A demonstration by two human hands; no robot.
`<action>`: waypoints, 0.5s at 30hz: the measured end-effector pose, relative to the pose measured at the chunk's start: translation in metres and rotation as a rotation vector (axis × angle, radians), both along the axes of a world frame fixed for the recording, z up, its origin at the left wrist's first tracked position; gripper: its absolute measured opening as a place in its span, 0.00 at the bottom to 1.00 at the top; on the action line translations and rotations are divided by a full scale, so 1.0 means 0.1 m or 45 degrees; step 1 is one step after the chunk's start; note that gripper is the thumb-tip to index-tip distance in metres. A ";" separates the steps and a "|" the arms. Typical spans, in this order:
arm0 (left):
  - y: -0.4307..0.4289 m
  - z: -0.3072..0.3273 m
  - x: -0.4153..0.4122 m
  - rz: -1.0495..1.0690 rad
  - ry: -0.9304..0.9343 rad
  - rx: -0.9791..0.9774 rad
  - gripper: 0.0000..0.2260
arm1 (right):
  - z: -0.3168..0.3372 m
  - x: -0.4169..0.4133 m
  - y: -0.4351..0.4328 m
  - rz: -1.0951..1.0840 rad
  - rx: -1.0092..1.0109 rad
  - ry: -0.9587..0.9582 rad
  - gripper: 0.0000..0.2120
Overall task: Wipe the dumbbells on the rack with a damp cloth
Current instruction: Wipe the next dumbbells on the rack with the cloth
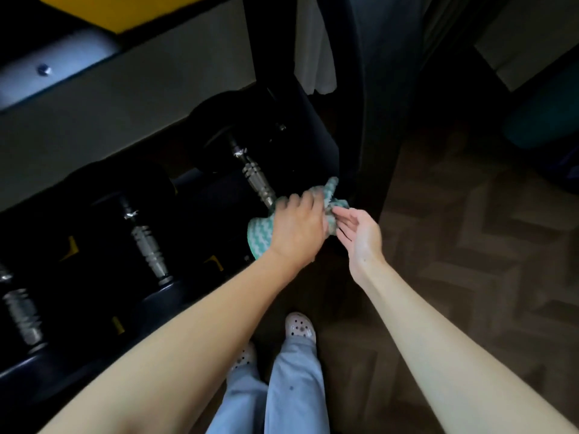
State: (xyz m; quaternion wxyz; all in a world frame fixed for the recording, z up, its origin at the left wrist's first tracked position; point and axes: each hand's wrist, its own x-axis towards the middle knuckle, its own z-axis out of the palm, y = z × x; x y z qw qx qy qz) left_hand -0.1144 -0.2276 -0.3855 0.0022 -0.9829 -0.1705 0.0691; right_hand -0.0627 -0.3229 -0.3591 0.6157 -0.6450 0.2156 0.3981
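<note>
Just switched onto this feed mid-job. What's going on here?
A person's left hand grips a green-and-white cloth over the near end of the handle of the rightmost dumbbell. The right hand is open, fingertips touching the cloth's loose edge. Two other dumbbells lie further left, untouched.

No text, label or number is legible anywhere in view.

Dim room, light landing on the forearms (194, 333)
The dumbbell rack (188, 178) is sinking into near-black shadow, chrome handles (147, 249) are catching small glints, the left hand (297, 228) is blurring, and lines are bowing at the edges.
</note>
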 end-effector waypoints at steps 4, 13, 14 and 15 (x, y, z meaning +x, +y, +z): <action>0.03 -0.04 -0.39 0.246 -0.091 -0.236 0.23 | 0.15 -0.15 0.11 0.107 0.184 -0.114 0.15; -0.14 -0.26 -0.79 1.467 -0.610 -1.318 0.21 | 0.09 -0.52 0.29 0.835 0.246 -0.452 0.18; -0.16 -0.24 -0.73 1.657 -0.674 -1.409 0.20 | 0.07 -0.54 0.31 0.866 0.254 -0.453 0.18; -0.19 -0.24 -0.68 1.772 -0.790 -1.501 0.19 | 0.07 -0.55 0.34 0.889 0.287 -0.440 0.18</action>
